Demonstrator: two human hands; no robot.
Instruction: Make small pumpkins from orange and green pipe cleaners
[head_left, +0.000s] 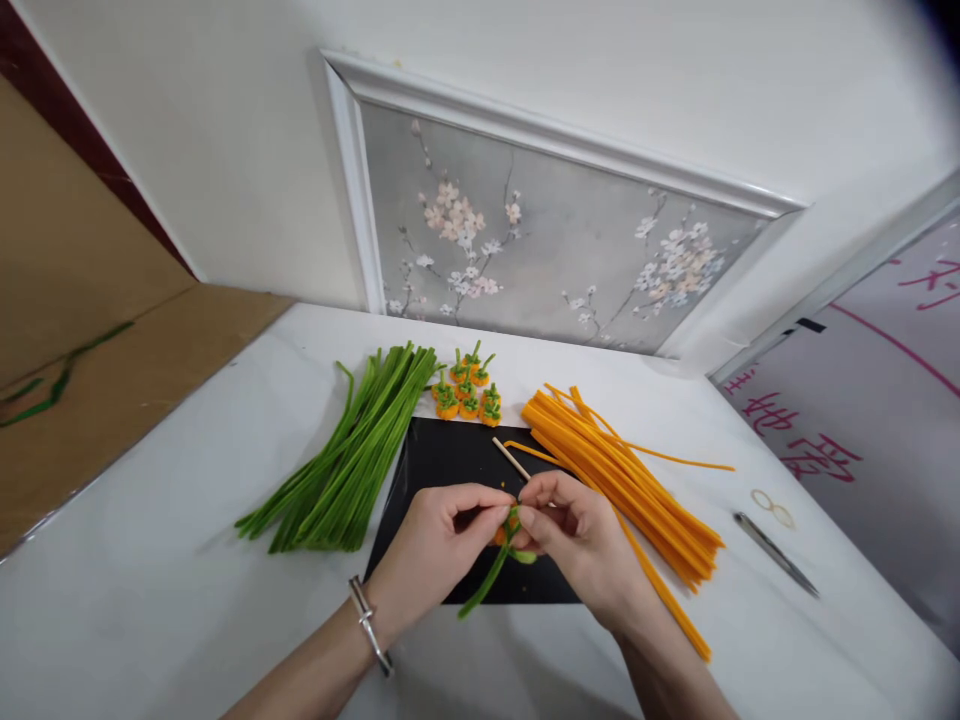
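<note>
Over the black mat [427,465], my left hand [450,535] pinches at a green pipe cleaner [486,585] whose end hangs down toward the mat's front edge. My right hand [574,525] is closed on the same small piece, an orange coil [499,537] with green stems, largely covered by the fingers. Both hands' fingertips nearly touch. A thin wooden stick [510,458] lies on the mat just behind the right hand. Finished-looking small orange pieces with green tops [466,390] stand in a cluster beyond the mat.
A bundle of green pipe cleaners [349,460] lies left of the mat, a bundle of orange pipe cleaners [630,480] right of it. Farther right are tweezers [776,553] and two pale rings [772,508]. A wall with a framed floral panel [555,230] bounds the white table's back.
</note>
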